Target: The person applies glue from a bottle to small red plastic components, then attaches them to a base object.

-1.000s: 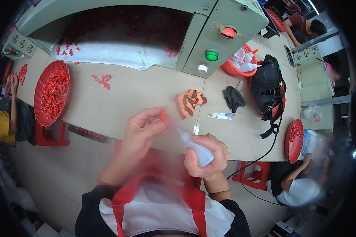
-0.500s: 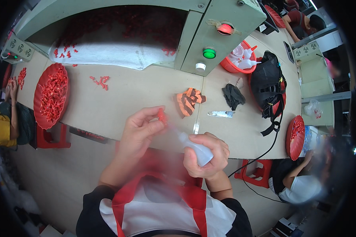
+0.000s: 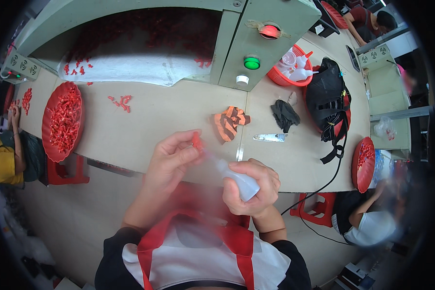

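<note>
one red piece (image 3: 197,140) in left fingers (image 3: 180,137), bottle (image 3: 245,186) in right fingers (image 3: 250,167)

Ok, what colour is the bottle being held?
The bottle is cloudy bluish-white; the head view shows it best.

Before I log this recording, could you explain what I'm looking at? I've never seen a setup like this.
There is no robot here: a person works with two bare hands. The view comes from a fisheye camera on their head, looking down, so straight edges bend near the rim.

The left hand pinches a small red piece. The right hand grips a whitish squeeze bottle, its tip toward that piece; blur hides whether they touch.

On the pale table lie a striped orange-and-brown cloth, a dark cloth and a blade. At left is a red dish heaped with red pieces. Behind stands a pale green machine with lit buttons.
</note>
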